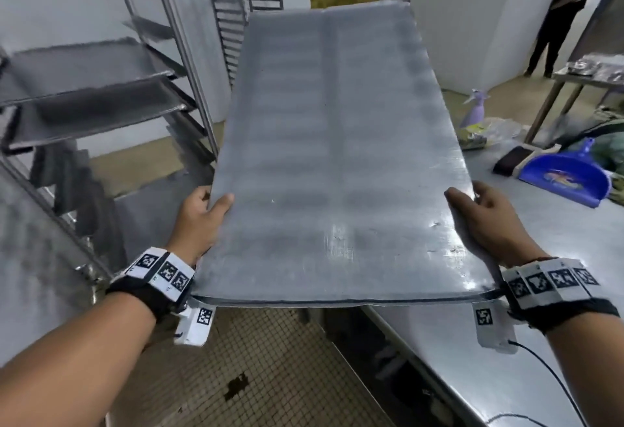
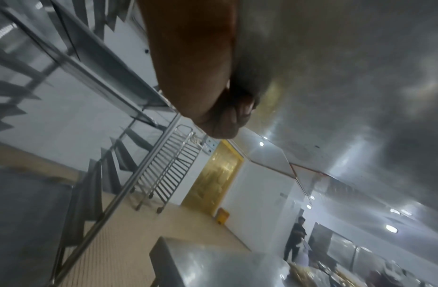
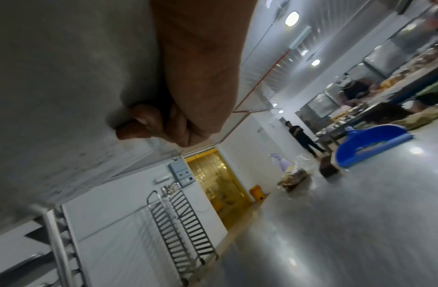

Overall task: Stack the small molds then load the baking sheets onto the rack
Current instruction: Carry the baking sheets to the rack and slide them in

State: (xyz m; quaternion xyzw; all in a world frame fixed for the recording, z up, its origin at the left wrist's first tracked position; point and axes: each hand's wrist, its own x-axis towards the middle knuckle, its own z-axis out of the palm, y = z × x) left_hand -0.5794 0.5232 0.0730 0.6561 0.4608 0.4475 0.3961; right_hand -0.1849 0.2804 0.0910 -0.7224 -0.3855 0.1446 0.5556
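Baking sheet (image 1: 337, 156) held between hands; left hand (image 1: 199, 224), right hand (image 1: 486, 224) gripping its side edges.

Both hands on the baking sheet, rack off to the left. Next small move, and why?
Probably swing the baking sheet left to line its far end up with a free rail of the rack. The left hand and right hand grip its long edges near the near end, and it hangs in the air, pointing past the rack's right post. Two sheets already sit on rails there.
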